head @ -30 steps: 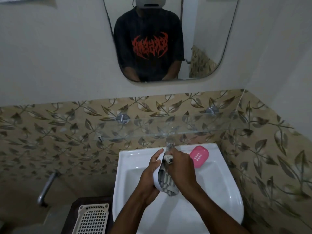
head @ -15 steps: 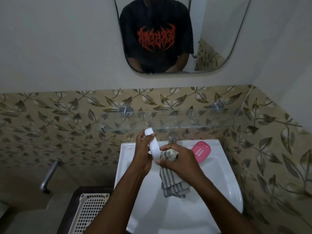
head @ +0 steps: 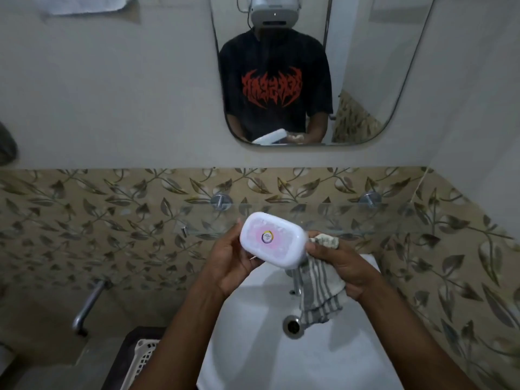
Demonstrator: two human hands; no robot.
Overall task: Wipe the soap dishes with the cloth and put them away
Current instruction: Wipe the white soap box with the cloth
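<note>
Left of the sink (head: 253, 350) sits a white slatted basket (head: 143, 358). Above the sink's back edge, the left hand (head: 230, 257) grips the left end of the white soap dish (head: 272, 240), whose labelled face is turned up toward the camera. At the dish's right end, the right hand (head: 347, 267) clutches the striped cloth (head: 319, 291), which is bunched against the dish and hangs over the sink. I judge this dish mid-wipe or nearly wiped, and not yet put away. No other dish shows, so what remains beyond it I cannot tell.
</note>
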